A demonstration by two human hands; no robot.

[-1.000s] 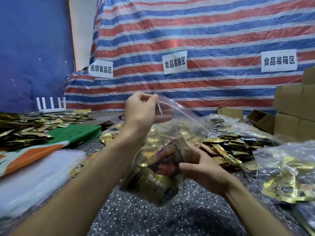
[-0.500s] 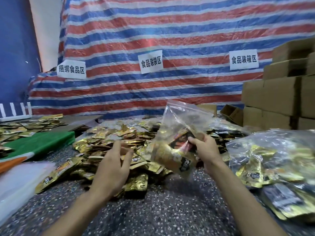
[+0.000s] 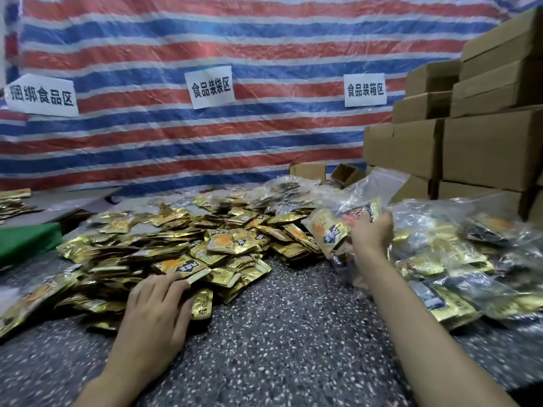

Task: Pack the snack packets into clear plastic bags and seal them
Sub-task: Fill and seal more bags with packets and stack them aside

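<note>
The left hand (image 3: 155,306) reached packets (image 3: 164,239) (right hand (image 3: 371,233) moved bag (image 3: 338,227) rightward).

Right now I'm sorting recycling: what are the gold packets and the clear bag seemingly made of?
Small gold snack packets: probably metallised foil film, glossy; they glint like mirrors. Clear plastic bag gripped by the right hand: thin soft plastic, transparent, creased.

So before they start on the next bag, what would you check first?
1. Right hand grips the clear bag: ok.
2. Bag's top sealed: cannot tell.
3. Loose packets within reach: ok, left hand rests on them.
4. Packet picked up: not ok, fingers just lie on the pile.
5. Filled bags close by for setting this one down: ok.
</note>
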